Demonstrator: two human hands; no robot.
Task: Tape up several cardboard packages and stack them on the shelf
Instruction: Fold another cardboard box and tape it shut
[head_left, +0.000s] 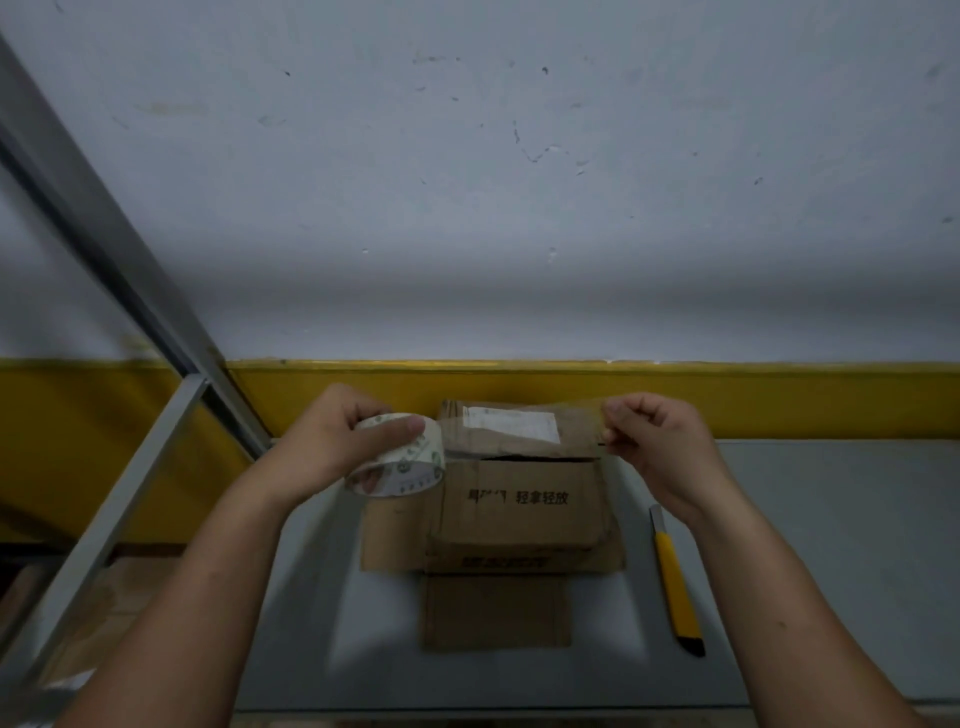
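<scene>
- Gripped the tape roll (400, 457) in the left hand (332, 441), thumb laid across its outer face, other fingers curled through the core.
- Pinched the free end of the clear tape strip (519, 423) between thumb and fingertips of the right hand (654, 447).
- Held that strip stretched between the two hands, above the far part of the cardboard box (524, 499), apparently not yet stuck down.
- Found the box on the grey table (805, 571), resting on flattened cardboard (493, 613), close to the yellow-banded wall.
- Noted a dark gap along the near edge of the flap bearing the white label (511, 423).
- Judged the step as laying a first strip over that seam, with no tape seen pressed onto the box, so early in the task.
- Called for a taut, level strip, lined up along the gap before touching down.
- Called also for pressing the flap shut first, to avoid bridging an open slit.
- Best lowered from one end and smoothed across with the fingers, against wrinkles and bubbles.
- Needed enough overhang to run down both sides of the box.
- Risked the sticky face folding onto itself or catching the fingers if slackened.
- Spotted the yellow utility knife (675, 577) on the table right of the box, apart from it, handy for the cut.
- Saw the grey metal shelf frame (130, 467) at the left, ready for stacking.
</scene>
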